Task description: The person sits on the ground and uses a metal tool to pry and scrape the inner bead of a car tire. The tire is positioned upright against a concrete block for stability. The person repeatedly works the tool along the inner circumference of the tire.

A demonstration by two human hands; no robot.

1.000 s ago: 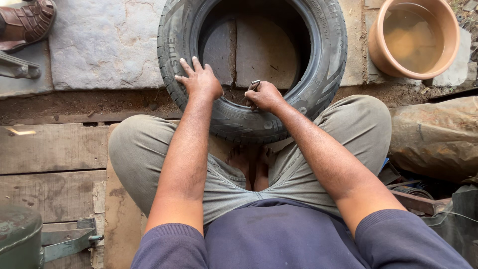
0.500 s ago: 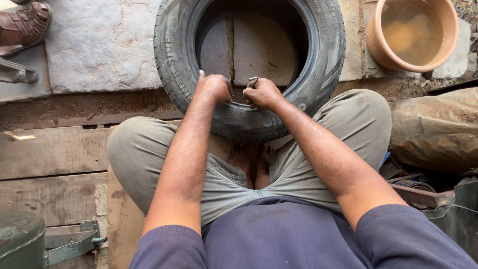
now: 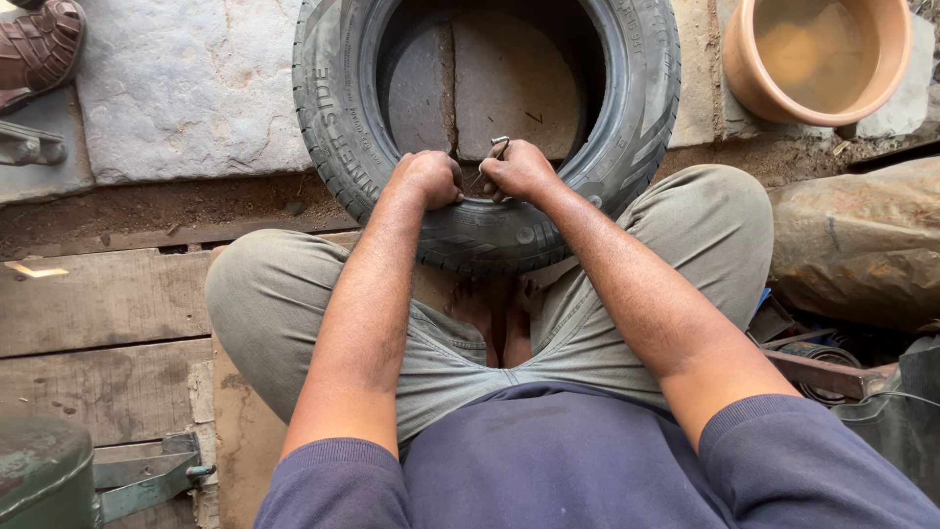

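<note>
Sitting cross-legged at frame bottom, person in dark blue top and grey-green trousers, bare feet tucked at centre. Lower left corner: green metal box (image 3: 39,480) with a grey bracket on wooden planks. Right edge, lower: dark metal scrap and a rubber piece, details unclear.

Both forearms reach up to frame centre. Left hand (image 3: 426,179) is curled into a fist, gripping the near inner rim of the tyre (image 3: 338,118). Right hand (image 3: 519,169) is closed around a small metal tool (image 3: 499,147), its tip poking above the knuckles, held against that same rim just beside the left hand. Hands nearly touching.

Tyre lies flat on the ground, upper centre of frame, near edge resting against the shins. Black, treaded, raised moulded lettering along the left sidewall and more on the upper right sidewall. Through its opening: stone slabs, nothing else inside.

Right middle: brownish sack or wrapped bundle (image 3: 862,245), dusty, contents hidden.

Upper right: terracotta-coloured round tub (image 3: 744,78) holding murky brownish water, well apart from the hands.

Upper left: grey stone slab; brown sandal (image 3: 39,49) of another person at the corner.
</note>
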